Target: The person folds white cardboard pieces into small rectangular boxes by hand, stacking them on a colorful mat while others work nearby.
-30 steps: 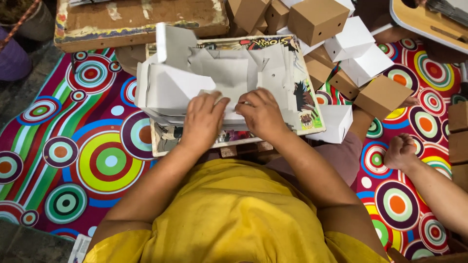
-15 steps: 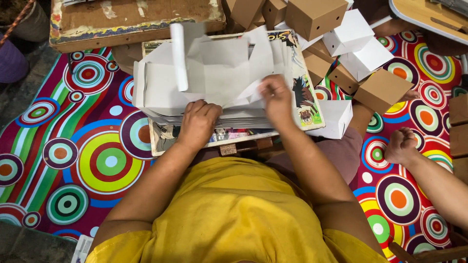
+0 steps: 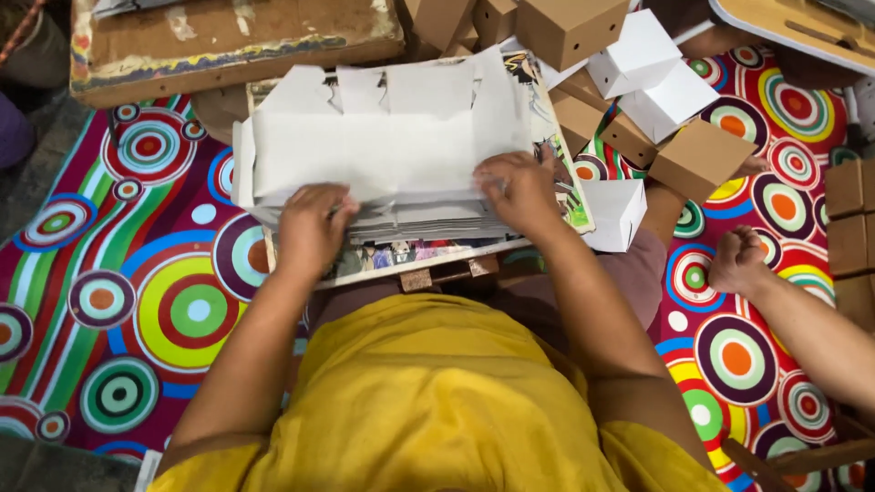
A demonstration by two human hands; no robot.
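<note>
Nearest the camera: the person's yellow shirt (image 3: 437, 401), with both forearms reaching forward over the lap. The left hand (image 3: 313, 228) lies palm down, fingers curled over the near left edge of a stack of white die-cut card sheets (image 3: 383, 159). The right hand (image 3: 519, 191) lies palm down with fingers spread, pressing the top sheet at the stack's near right edge. The top sheet is partly folded, its far flaps standing up. The stack rests on a printed board (image 3: 565, 182) across the lap, which serves as the surface. Under all lies a floor mat (image 3: 137, 301) of coloured circles. At right, another person's closed hand (image 3: 738, 260) rests on the mat, well apart from the stack. A white folded box (image 3: 615, 214) lies just beside the board's right edge. Farther off, brown folded boxes (image 3: 697, 159) and white boxes (image 3: 661, 77) are heaped together. Farthest left, a worn brown board (image 3: 237, 41).
</note>
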